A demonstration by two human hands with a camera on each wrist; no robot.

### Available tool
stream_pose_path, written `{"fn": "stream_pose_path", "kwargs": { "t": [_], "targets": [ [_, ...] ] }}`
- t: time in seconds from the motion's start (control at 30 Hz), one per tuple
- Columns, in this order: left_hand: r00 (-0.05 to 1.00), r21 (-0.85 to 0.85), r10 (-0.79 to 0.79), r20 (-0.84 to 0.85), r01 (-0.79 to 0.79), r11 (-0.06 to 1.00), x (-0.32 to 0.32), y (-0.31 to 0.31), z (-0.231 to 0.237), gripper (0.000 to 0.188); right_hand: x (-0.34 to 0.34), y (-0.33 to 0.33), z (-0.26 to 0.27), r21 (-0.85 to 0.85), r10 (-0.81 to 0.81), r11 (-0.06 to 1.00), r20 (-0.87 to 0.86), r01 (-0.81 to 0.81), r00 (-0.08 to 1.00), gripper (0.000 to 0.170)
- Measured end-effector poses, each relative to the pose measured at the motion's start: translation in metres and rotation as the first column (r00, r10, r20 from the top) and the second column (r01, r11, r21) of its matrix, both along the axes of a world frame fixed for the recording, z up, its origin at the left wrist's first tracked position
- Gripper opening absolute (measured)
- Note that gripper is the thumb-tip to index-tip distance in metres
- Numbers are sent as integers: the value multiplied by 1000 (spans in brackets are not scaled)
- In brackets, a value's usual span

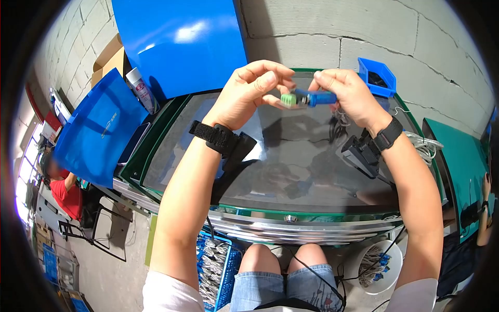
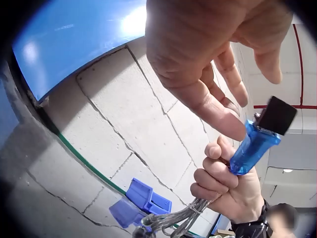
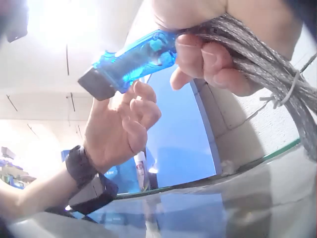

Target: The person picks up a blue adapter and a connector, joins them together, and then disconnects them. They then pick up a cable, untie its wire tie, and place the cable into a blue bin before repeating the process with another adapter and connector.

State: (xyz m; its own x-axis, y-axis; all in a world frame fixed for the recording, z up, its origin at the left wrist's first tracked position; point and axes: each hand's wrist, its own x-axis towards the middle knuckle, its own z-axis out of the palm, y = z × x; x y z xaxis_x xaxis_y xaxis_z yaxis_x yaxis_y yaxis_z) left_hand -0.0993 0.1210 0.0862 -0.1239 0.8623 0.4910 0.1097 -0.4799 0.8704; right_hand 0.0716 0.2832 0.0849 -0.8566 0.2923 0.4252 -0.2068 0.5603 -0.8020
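Right wrist: R hand [image 3: 215, 62] grips translucent blue connector [image 3: 141, 57] w/ braided cable [image 3: 270, 67] (tied).

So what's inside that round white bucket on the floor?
Thin grey cables and blue connectors show in the round white bucket. Whatever lies under the top ones is covered, so I can't tell.

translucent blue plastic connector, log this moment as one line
right hand: grips connector and tied grey braided cable | left hand: open, nearby, contact unclear

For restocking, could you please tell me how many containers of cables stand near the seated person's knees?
2: a blue basket left of the knees and a white bucket right of them. More may be hidden under the table.
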Motion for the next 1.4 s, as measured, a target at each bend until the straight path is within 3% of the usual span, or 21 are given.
{"fn": "stream_pose_path", "kwargs": {
  "t": [0.07,0.13,0.2,0.4,0.53,0.6,0.7,0.9,1.03,1.4],
  "targets": [
    [998,102,-53,-36,56,993,1,2,-3,45,-1,11,1,-191,-23,982,-55,12,998,37],
    [994,83,-82,-69,87,993,3,0,1,46,0,12,4,-254,-60,966,-76,39,995,39],
    [991,57,56,-122,-49,997,6,0,1,42,3,12,6,-180,-96,980,-59,84,994,40],
    [995,96,102,14,-103,990,16,-1,5,25,3,0,5,-78,-115,990,1,115,993,48],
    [996,98,86,-22,-83,992,12,-1,5,22,3,-1,3,-66,-42,997,44,45,998,56],
    [982,84,187,-13,-185,979,11,0,5,16,1,-3,1,-91,-7,996,46,11,999,60],
    [975,37,221,-30,-220,975,6,-1,5,14,-1,-6,-2,-70,100,993,44,-96,994,65],
    [984,-11,158,78,-158,987,5,-2,6,14,2,-12,-1,-1,126,992,137,-127,983,67],
    [982,-45,187,10,-186,981,5,-3,5,16,2,-12,-1,12,127,991,148,-130,981,67],
    [990,-33,100,100,-97,995,3,-3,6,15,4,-11,-1,6,137,990,199,-141,970,61]
  ]
}}
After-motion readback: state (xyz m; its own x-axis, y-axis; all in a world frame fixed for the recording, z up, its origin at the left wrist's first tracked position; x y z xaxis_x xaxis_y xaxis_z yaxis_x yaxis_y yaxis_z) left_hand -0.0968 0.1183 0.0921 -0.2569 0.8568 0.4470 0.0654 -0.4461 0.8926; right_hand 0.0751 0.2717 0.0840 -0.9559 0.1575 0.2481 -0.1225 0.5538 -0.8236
